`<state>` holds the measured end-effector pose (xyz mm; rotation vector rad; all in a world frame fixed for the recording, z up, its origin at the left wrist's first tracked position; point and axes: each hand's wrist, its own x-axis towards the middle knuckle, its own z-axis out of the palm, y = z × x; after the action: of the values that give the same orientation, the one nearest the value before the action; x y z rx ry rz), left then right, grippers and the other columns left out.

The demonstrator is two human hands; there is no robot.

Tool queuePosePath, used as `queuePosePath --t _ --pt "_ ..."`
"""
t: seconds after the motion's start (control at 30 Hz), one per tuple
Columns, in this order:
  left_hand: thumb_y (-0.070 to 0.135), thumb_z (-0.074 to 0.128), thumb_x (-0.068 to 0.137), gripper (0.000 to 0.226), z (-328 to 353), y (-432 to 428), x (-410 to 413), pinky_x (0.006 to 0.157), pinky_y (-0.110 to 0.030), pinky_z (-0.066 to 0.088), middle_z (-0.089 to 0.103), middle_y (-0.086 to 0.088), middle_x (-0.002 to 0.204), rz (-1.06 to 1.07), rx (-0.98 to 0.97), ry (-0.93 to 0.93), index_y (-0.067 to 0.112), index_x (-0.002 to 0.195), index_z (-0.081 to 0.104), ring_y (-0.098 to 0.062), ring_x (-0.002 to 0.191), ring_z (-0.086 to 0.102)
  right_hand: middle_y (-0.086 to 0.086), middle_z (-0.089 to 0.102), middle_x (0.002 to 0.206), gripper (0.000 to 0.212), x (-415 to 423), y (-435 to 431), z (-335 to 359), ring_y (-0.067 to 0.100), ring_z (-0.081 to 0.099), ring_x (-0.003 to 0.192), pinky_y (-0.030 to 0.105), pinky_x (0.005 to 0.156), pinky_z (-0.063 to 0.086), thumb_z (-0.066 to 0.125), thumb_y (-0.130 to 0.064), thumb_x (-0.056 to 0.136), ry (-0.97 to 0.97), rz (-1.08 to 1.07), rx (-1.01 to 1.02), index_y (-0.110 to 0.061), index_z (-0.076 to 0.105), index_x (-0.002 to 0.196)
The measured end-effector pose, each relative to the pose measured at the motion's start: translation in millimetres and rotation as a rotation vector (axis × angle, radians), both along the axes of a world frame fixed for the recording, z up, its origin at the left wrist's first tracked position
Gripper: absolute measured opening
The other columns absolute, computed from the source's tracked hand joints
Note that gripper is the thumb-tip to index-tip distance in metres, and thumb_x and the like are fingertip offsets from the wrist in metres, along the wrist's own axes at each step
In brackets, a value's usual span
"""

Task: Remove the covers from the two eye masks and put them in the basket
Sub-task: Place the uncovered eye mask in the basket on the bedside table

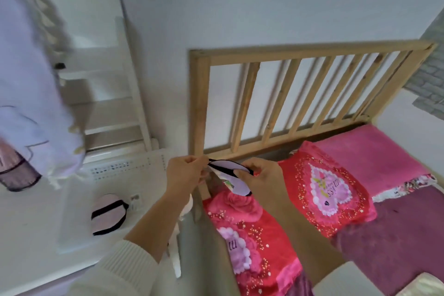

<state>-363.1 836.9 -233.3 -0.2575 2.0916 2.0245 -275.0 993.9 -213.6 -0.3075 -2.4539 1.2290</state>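
Lilac eye mask pinched between left hand and right hand; cover coming off. Next: second mask on worktop.

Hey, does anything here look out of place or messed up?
Nothing stands out. Both hands, left hand and right hand, hold one eye mask by the headboard; the other eye mask lies flat on the white table.

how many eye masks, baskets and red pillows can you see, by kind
eye masks: 2, one held in both hands, one lying on the white table
baskets: 1, the white perforated one at the back of the table
red pillows: 2, a near one and a far one, both on the bed
total: 5
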Motion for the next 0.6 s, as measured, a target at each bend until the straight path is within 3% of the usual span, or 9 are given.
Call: queuePosePath --t 0.13,0.3,0.47,0.6 --pt "0.020 0.070 0.078 0.016 -9 -69 -43 0.050 -0.023 0.056 0.068 -0.002 0.053 0.114 0.038 -0.083 0.008 0.068 0.069 -0.009 0.046 0.067 0.016 0.071 0.067 0.004 -51 -70 -8 0.027 0.061 0.060 0.034 0.056 0.048 0.070 -0.005 0.078 0.023 -0.054 -0.157 -0.003 0.074 0.076" --pt "0.019 0.070 0.076 0.015 -26 -145 -76 0.042 -0.019 0.050 0.066 -0.007 0.066 0.056 0.020 -0.197 0.004 0.072 0.068 -0.009 0.045 0.068 0.010 0.070 0.064 0.002 -101 -139 -26 0.011 0.060 0.055 0.024 0.053 0.051 0.075 -0.005 0.076 -0.014 -0.026 -0.360 -0.007 0.075 0.076" --pt "0.019 0.070 0.075 0.013 -40 -198 -95 0.049 -0.022 0.053 0.063 -0.003 0.065 -0.046 -0.077 -0.218 0.009 0.071 0.064 -0.011 0.050 0.068 0.009 0.070 0.063 0.013 -134 -164 -42 0.015 0.060 0.056 0.020 0.059 0.049 0.080 -0.011 0.074 -0.321 0.140 -0.474 0.001 0.076 0.079" --pt "0.023 0.068 0.081 0.015 -56 -224 -103 0.057 -0.025 0.049 0.063 -0.001 0.066 -0.101 -0.284 -0.092 0.011 0.072 0.066 -0.018 0.063 0.061 0.024 0.073 0.096 0.019 -163 -166 -58 0.029 0.065 0.083 0.040 0.080 0.054 0.070 -0.016 0.085 -0.502 0.163 -0.437 -0.001 0.075 0.096"
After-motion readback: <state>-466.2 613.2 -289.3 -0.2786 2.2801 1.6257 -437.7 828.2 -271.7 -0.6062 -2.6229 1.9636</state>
